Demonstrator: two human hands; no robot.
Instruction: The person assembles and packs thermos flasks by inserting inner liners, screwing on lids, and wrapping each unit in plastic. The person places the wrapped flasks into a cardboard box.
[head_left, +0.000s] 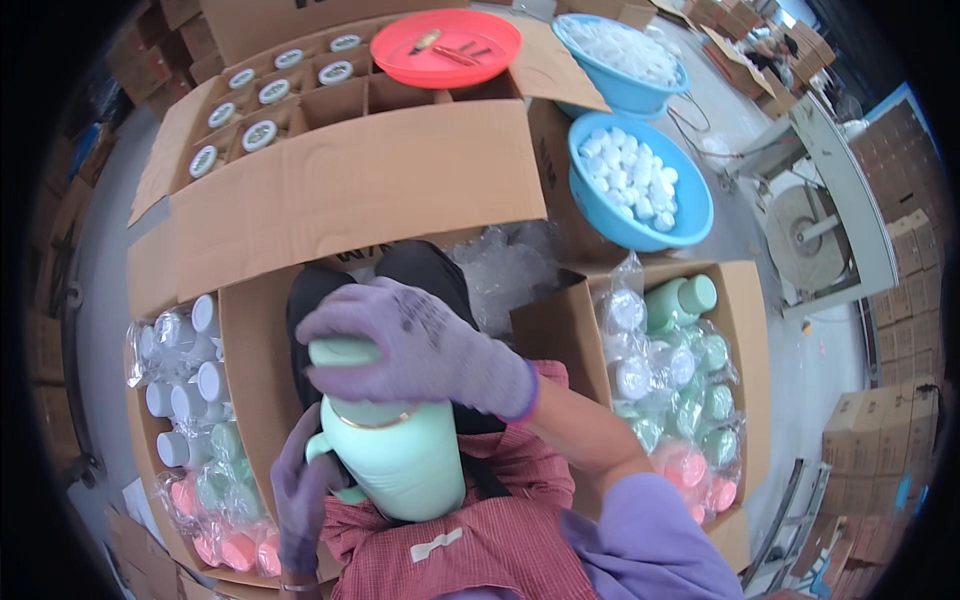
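A mint-green vacuum jug rests tilted in my lap, its base towards my body. My left hand, in a purple glove, is closed around the jug's side handle. Over the jug's mouth, my gloved right hand grips a mint-green cap between thumb and fingers. A metallic ring shows at the jug's neck, just below the right hand. Whether the cap touches the neck is hidden by the glove.
Ahead stands a divided carton with several lidded items, a red basin on top. Blue basins hold white caps and clear plastic parts. Open cartons of bagged bottles flank me, left and right.
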